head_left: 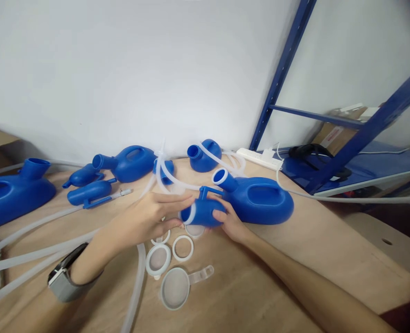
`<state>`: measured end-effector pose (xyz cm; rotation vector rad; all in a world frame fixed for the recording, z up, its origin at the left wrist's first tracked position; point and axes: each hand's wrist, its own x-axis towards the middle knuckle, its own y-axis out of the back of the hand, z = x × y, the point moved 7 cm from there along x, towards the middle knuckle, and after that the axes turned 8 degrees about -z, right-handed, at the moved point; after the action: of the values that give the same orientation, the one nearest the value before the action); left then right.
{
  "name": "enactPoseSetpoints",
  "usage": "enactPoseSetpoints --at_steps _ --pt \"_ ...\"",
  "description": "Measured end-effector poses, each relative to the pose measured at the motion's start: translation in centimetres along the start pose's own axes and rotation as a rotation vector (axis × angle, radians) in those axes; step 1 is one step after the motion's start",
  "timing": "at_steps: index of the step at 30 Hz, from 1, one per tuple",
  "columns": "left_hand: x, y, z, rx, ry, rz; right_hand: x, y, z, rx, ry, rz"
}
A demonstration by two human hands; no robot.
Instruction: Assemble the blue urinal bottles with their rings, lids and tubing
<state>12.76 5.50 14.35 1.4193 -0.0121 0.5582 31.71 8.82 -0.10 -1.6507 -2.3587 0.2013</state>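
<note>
White wall [138,69] fills the upper frame behind a brown table [281,277] where, mid-frame, the right hand [232,224] has its grip closed round a small blue container [205,213], the left hand [158,212] pinches its white rim [192,214], and a larger blue bottle [277,208] sits just to the right.

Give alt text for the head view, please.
The right hand holds a small blue cup, the left hand at its white rim; blue bottles, pale tubing and round lids lie around on a brown table.

Blue cup [205,212] (white-rimmed) in right hand [233,223]
</note>
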Motion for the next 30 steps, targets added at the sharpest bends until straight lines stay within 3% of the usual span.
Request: enactPoseSetpoints --at_steps 10,17,30 --pt "-0.3 -1.3 -2.3 0.009 0.293 -0.124 0.0 0.5 -1.8 -0.257 0.058 0.057" --pt "1.1 -1.7 -2.5 -0.509 0.438 -0.161 -0.2 1.0 -1.8 -0.38 0.062 0.068" --pt "0.6 -3.7 -3.2 -0.871 0.659 -0.214 -0.4 0.6 -2.5 -0.526 0.186 0.063"
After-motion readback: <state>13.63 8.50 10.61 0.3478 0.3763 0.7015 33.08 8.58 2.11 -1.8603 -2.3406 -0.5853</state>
